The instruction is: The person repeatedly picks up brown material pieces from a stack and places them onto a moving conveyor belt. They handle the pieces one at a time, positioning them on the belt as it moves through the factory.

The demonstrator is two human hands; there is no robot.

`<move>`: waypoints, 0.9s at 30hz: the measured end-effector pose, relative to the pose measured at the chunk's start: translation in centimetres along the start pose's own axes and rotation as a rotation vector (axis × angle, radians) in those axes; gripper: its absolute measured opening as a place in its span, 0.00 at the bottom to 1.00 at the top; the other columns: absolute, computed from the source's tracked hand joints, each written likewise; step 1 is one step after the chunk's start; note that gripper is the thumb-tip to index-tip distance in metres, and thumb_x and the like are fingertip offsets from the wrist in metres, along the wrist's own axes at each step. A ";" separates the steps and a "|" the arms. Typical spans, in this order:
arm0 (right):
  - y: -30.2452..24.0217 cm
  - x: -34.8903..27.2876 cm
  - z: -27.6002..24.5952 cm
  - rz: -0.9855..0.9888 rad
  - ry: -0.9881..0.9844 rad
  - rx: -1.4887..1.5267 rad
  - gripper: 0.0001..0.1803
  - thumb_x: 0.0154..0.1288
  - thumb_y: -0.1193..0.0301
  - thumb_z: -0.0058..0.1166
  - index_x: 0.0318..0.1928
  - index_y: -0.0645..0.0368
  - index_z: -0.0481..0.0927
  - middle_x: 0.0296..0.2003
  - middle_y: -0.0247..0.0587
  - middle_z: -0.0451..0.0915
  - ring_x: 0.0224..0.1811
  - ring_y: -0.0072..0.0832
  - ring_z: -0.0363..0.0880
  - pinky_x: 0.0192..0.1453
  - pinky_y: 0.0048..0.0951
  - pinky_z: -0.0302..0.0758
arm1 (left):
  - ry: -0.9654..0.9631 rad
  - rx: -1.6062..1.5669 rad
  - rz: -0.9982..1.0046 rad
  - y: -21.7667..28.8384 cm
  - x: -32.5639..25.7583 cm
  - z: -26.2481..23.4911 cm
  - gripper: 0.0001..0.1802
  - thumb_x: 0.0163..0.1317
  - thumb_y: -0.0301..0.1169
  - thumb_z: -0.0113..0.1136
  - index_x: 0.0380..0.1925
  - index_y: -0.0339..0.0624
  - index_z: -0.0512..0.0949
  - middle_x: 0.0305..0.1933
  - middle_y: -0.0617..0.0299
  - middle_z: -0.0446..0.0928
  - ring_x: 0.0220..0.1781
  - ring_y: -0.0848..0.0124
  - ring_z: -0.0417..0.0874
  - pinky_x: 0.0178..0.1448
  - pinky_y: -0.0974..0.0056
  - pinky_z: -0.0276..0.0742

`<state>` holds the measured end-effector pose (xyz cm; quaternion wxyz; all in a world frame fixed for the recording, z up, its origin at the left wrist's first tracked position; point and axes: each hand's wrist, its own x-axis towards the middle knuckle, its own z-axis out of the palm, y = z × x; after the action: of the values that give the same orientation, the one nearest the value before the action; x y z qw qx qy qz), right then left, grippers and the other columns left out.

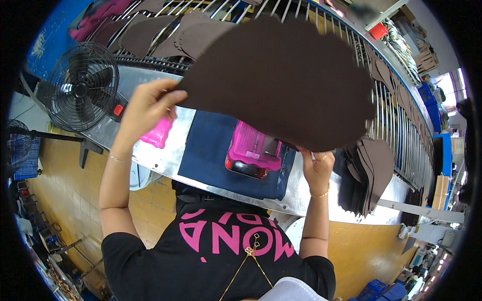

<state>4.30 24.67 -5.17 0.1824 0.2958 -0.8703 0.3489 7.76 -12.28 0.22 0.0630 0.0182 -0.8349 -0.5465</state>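
Note:
Between both hands a large dark brown cut piece (pixel 286 80) of flat sheet material, with a curved and notched outline, is held up over the table. My left hand (pixel 150 105) pinches its left corner between thumb and fingers. At the lower right edge, my right hand (pixel 319 163) grips the same piece, with its fingertips partly hidden behind it. Under the piece a pink plastic container (pixel 256 143) rests on a dark blue cloth (pixel 206 155). Right of my right hand lies a stack of similar brown cut pieces (pixel 374 170).
A black fan (pixel 80 88) stands at the left, near a second pink plastic item (pixel 159 133). Beyond the metal table (pixel 170 163) runs a rack of metal bars (pixel 346 30) carrying more brown pieces (pixel 143 35). A white bucket (pixel 139 176) is below the table's front edge.

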 end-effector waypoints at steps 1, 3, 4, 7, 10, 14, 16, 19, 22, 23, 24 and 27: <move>0.6 -1.1 -0.6 0.026 -0.007 -0.029 0.11 0.49 0.80 0.64 0.36 0.62 0.82 0.33 0.45 0.83 0.36 0.41 0.80 0.47 0.33 0.73 | -0.067 0.026 -0.012 0.1 0.3 1.1 0.06 0.62 0.25 0.58 0.32 0.31 0.77 0.21 0.65 0.75 0.20 0.80 0.76 0.24 0.74 0.71; 1.8 -4.0 -1.4 0.129 0.027 -0.157 0.10 0.53 0.79 0.62 0.38 0.64 0.83 0.34 0.46 0.83 0.37 0.39 0.81 0.45 0.31 0.74 | -0.179 0.097 -0.005 0.0 1.2 3.3 0.05 0.61 0.23 0.57 0.30 0.31 0.77 0.20 0.64 0.73 0.19 0.78 0.76 0.23 0.71 0.71; 2.4 -5.3 -1.6 0.229 0.035 -0.134 0.07 0.56 0.78 0.61 0.36 0.64 0.84 0.34 0.47 0.84 0.38 0.36 0.81 0.44 0.30 0.73 | -0.192 0.171 0.159 -0.3 1.7 4.4 0.04 0.59 0.24 0.59 0.30 0.32 0.77 0.21 0.62 0.73 0.19 0.75 0.77 0.24 0.70 0.71; 2.9 -8.7 -2.6 0.388 0.107 -0.057 0.05 0.55 0.78 0.62 0.34 0.64 0.84 0.32 0.45 0.84 0.35 0.32 0.81 0.41 0.28 0.73 | -0.208 0.317 0.487 -0.3 3.3 7.4 0.05 0.55 0.25 0.62 0.29 0.35 0.79 0.25 0.60 0.74 0.24 0.67 0.79 0.28 0.66 0.73; 3.3 -11.2 -5.3 0.479 0.193 -0.148 0.05 0.54 0.78 0.64 0.32 0.64 0.84 0.27 0.43 0.84 0.28 0.26 0.80 0.37 0.24 0.72 | -0.319 0.349 0.556 1.2 4.0 10.0 0.05 0.52 0.27 0.64 0.29 0.39 0.80 0.29 0.59 0.74 0.29 0.62 0.79 0.33 0.63 0.74; 1.0 -11.2 -10.7 0.697 0.441 -0.016 0.04 0.63 0.77 0.56 0.33 0.66 0.78 0.27 0.30 0.76 0.29 0.17 0.70 0.36 0.19 0.70 | -0.391 0.350 0.728 2.4 4.3 13.5 0.06 0.48 0.34 0.67 0.23 0.46 0.81 0.33 0.62 0.72 0.35 0.62 0.79 0.35 0.59 0.76; -0.2 -10.4 -14.4 0.764 0.487 -0.081 0.06 0.66 0.75 0.53 0.33 0.65 0.76 0.29 0.29 0.76 0.32 0.16 0.69 0.37 0.19 0.69 | -0.446 0.302 0.778 3.2 4.4 14.9 0.08 0.48 0.36 0.66 0.20 0.44 0.80 0.33 0.60 0.70 0.42 0.62 0.76 0.35 0.59 0.76; -2.7 -6.2 -17.0 0.667 0.529 0.006 0.05 0.66 0.74 0.53 0.38 0.65 0.75 0.34 0.31 0.76 0.37 0.16 0.69 0.44 0.19 0.68 | -0.438 0.181 0.767 4.9 5.1 14.8 0.11 0.53 0.36 0.63 0.19 0.42 0.79 0.35 0.59 0.70 0.42 0.61 0.75 0.36 0.58 0.75; -2.2 -0.8 -18.0 0.635 0.354 0.162 0.16 0.67 0.71 0.53 0.51 0.67 0.73 0.41 0.38 0.77 0.43 0.21 0.72 0.51 0.22 0.69 | -0.189 0.001 0.680 4.3 6.2 10.7 0.13 0.54 0.36 0.65 0.37 0.44 0.79 0.39 0.57 0.71 0.42 0.60 0.76 0.37 0.58 0.74; -1.9 1.7 -17.1 0.638 0.345 0.226 0.19 0.67 0.70 0.53 0.54 0.67 0.71 0.43 0.40 0.77 0.45 0.23 0.73 0.53 0.23 0.69 | -0.068 -0.059 0.624 3.7 6.1 8.8 0.16 0.54 0.36 0.65 0.42 0.45 0.78 0.41 0.56 0.71 0.42 0.60 0.76 0.38 0.58 0.74; -0.9 4.4 -15.4 0.636 0.305 0.302 0.21 0.67 0.70 0.53 0.57 0.67 0.69 0.45 0.42 0.77 0.47 0.24 0.74 0.55 0.24 0.69 | 0.062 -0.093 0.563 3.0 5.9 6.8 0.20 0.54 0.36 0.66 0.47 0.45 0.77 0.42 0.56 0.71 0.42 0.61 0.76 0.38 0.58 0.74; 1.8 13.6 -8.9 0.611 0.144 0.544 0.25 0.66 0.72 0.53 0.61 0.67 0.66 0.50 0.45 0.76 0.51 0.27 0.75 0.57 0.27 0.69 | 0.218 -0.102 0.319 0.2 4.3 1.3 0.26 0.56 0.35 0.64 0.56 0.47 0.70 0.43 0.58 0.71 0.37 0.66 0.77 0.39 0.63 0.74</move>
<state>-6.18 26.81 7.18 0.0460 0.0363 -0.7793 0.6239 3.32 -11.43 0.27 0.2396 -0.0583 -0.7865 -0.5662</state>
